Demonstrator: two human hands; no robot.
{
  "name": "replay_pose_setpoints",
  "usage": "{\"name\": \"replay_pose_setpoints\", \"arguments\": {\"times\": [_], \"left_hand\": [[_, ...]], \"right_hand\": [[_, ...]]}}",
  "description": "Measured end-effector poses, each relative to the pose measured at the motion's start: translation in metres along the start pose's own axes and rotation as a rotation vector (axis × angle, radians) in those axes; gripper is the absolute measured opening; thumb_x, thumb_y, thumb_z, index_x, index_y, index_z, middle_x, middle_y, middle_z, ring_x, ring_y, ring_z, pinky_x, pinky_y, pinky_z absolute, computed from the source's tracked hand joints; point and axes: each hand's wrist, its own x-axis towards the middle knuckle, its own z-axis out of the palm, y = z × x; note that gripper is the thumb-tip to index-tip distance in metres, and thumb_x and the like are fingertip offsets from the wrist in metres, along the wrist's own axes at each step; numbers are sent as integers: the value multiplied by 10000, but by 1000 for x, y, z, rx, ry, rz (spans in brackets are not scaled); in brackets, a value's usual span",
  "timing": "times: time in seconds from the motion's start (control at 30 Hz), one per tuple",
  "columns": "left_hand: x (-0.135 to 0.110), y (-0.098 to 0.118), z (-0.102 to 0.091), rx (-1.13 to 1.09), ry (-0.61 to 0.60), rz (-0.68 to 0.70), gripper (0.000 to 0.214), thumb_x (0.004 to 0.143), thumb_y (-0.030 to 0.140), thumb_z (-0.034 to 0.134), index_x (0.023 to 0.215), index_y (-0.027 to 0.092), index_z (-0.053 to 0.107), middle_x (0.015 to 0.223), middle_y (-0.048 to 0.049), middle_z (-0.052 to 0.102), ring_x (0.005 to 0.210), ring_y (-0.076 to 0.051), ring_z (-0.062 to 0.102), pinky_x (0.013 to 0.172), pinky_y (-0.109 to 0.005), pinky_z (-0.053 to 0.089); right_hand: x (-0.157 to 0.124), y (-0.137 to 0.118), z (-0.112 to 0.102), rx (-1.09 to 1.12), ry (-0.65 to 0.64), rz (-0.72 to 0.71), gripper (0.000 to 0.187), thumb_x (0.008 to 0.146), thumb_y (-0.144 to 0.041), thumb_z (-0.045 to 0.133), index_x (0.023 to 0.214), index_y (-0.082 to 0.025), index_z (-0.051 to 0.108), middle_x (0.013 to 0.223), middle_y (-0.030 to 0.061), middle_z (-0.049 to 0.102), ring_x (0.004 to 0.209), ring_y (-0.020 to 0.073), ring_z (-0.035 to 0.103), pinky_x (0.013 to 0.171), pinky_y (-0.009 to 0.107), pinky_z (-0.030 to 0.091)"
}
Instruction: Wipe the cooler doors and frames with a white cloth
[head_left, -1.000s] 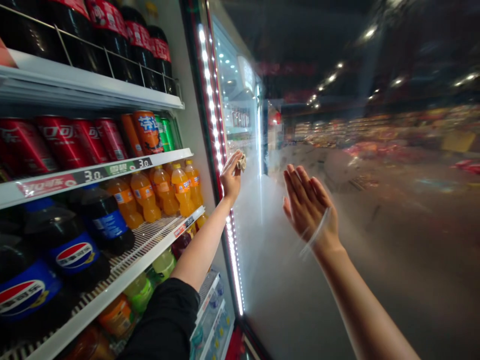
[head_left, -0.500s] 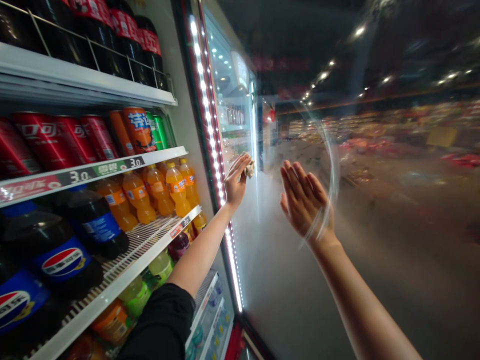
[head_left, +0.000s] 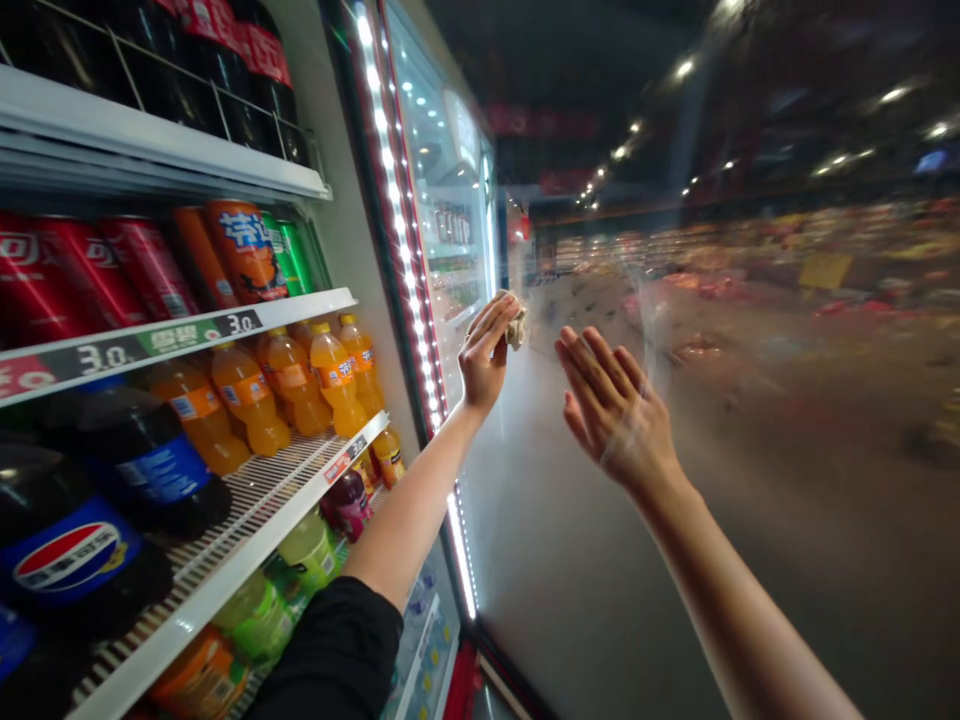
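Observation:
My left hand (head_left: 487, 345) reaches forward, its fingers closed on a crumpled pale cloth (head_left: 516, 322) beside the transparent door panel (head_left: 540, 520). Part of the cloth is covered by the fingers. To the right, my right hand (head_left: 619, 410) is held up flat at the panel with its fingers stretched out and nothing in it. Faint pale streaks cross its back and wrist. I cannot tell whether its palm touches the panel.
On the left stands an open drinks cooler with white shelves (head_left: 247, 540). It holds cola bottles (head_left: 75, 550), red cans (head_left: 90, 270), and orange soda bottles (head_left: 255, 400). A bright light strip (head_left: 409, 280) runs up its frame. Blurred store goods show beyond the panel.
My left hand and the cloth have moved a little to the right, closer to my right hand. The view has shifted, so the cooler's shelves sit farther left. My right hand stays flat.

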Motion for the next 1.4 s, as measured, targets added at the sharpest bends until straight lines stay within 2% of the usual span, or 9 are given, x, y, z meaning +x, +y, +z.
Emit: {"name": "replay_pose_setpoints", "arguments": {"times": [0.17, 0.27, 0.47, 0.7, 0.8, 0.93, 1.07, 1.2, 1.4], "left_hand": [[29, -7, 11, -5, 116, -8, 394, 1162, 292, 509, 1478, 397, 719, 1532, -13, 745, 1511, -205, 642, 1346, -481, 485], [38, 7, 27, 13, 145, 30, 438, 1165, 248, 481, 1514, 410, 690, 1542, -1, 737, 1523, -187, 630, 1343, -442, 493], [9, 36, 28, -6, 41, 208, 457, 1159, 197, 509, 1553, 368, 667, 1458, -35, 792, 1505, -177, 648, 1283, -391, 554], [42, 39, 41, -131, 3, 87, 511, 1160, 181, 464, 1563, 437, 648, 1602, 11, 694, 1606, -201, 539, 1399, -480, 409], [33, 46, 47, -156, -38, 131, 519, 1160, 181, 474, 1580, 443, 626, 1578, 10, 711, 1602, -199, 543, 1402, -495, 410], [15, 42, 41, -154, -80, 166, 509, 1142, 189, 540, 1562, 459, 638, 1523, 20, 750, 1535, -180, 617, 1343, -439, 500], [36, 33, 46, -95, -41, 95, 454, 1158, 213, 496, 1520, 404, 692, 1546, -4, 737, 1539, -206, 616, 1360, -459, 465], [45, 47, 71, -125, -32, 80, 456, 1166, 233, 483, 1548, 398, 671, 1574, -5, 718, 1583, -210, 568, 1394, -475, 405], [3, 71, 81, -128, -37, 107, 376, 1157, 268, 545, 1461, 363, 746, 1444, -31, 799, 1479, -197, 671, 1300, -434, 534]], "right_hand": [[-43, -8, -26, -167, 57, 302, 886, 1104, -291, 561, 1823, -231, 48, 1819, 140, 360, 1665, 373, 418, 1381, 603, 294], [-57, -4, -26, -260, 80, 361, 884, 1107, -376, 580, 1824, -204, 92, 1810, 172, 367, 1638, 396, 462, 1353, 620, 338], [-59, 4, -12, -327, 50, 386, 911, 1102, -419, 543, 1820, -160, 45, 1838, 201, 303, 1657, 403, 427, 1298, 595, 415], [-58, 7, -7, -341, 77, 367, 919, 1100, -421, 548, 1819, -165, 37, 1831, 193, 328, 1640, 371, 464, 1313, 538, 401], [-57, 10, -8, -341, 57, 355, 954, 1097, -407, 565, 1818, -169, -13, 1833, 192, 319, 1645, 362, 458, 1311, 530, 408], [-58, 15, -6, -281, 29, 334, 982, 1094, -387, 564, 1811, -173, -72, 1849, 200, 270, 1664, 370, 425, 1334, 552, 371], [-58, 22, -8, -229, 14, 281, 991, 1100, -392, 566, 1806, -144, -84, 1854, 211, 257, 1695, 353, 369, 1359, 533, 330], [-60, 35, -29, -181, -54, 187, 961, 1123, -347, 525, 1798, -158, -133, 1850, 178, 295, 1699, 306, 365, 1348, 487, 362], [-79, 69, -75, -285, -12, 242, 924, 1122, -348, 544, 1820, -192, -41, 1838, 170, 331, 1693, 329, 377, 1375, 518, 321]]}}
